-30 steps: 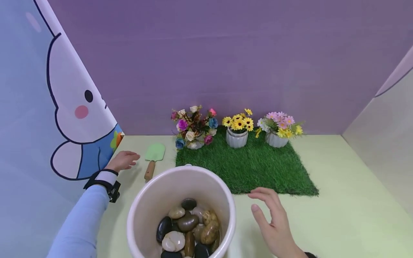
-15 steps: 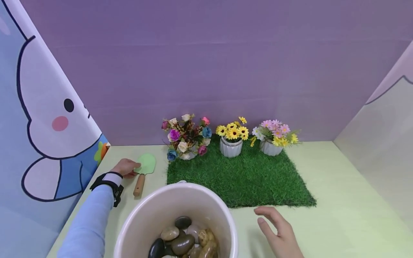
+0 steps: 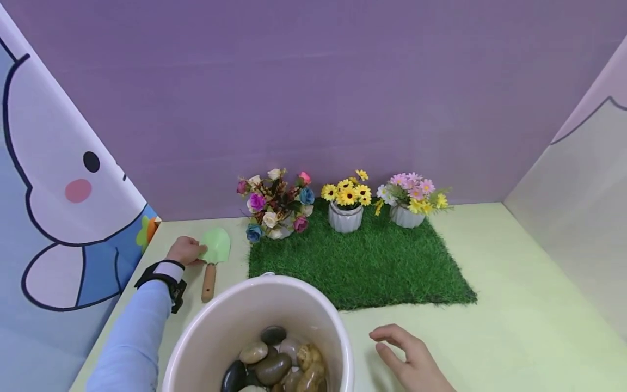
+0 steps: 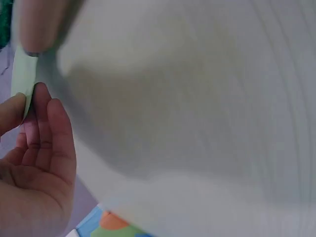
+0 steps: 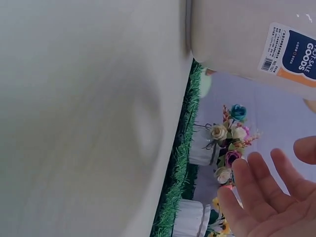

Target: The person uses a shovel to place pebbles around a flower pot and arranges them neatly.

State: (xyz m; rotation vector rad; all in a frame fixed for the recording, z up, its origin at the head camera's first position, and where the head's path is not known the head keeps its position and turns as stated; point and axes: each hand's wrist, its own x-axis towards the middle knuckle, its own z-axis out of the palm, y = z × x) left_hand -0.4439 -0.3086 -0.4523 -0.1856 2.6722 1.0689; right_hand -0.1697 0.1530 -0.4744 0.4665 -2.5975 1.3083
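A small trowel with a pale green blade and a wooden handle is at the left of the table. My left hand pinches the left edge of its blade between thumb and fingers; the left wrist view shows the blade between them. In front of me stands a white bucket holding several smooth stones. To its right, my right hand hovers over the table with loosely bent fingers and nothing in it. The right wrist view also shows a printed label on the bucket's side.
Behind the bucket lies a green turf mat. Along its back edge stand pots of mixed roses, yellow daisies and pink and yellow flowers. A purple wall rises behind, and a cartoon-printed panel borders the left side.
My left hand has moved right to the trowel and taken its blade edge between thumb and fingers. The head view has shifted slightly. My right hand stays beside the bucket, its fingers a little more bent.
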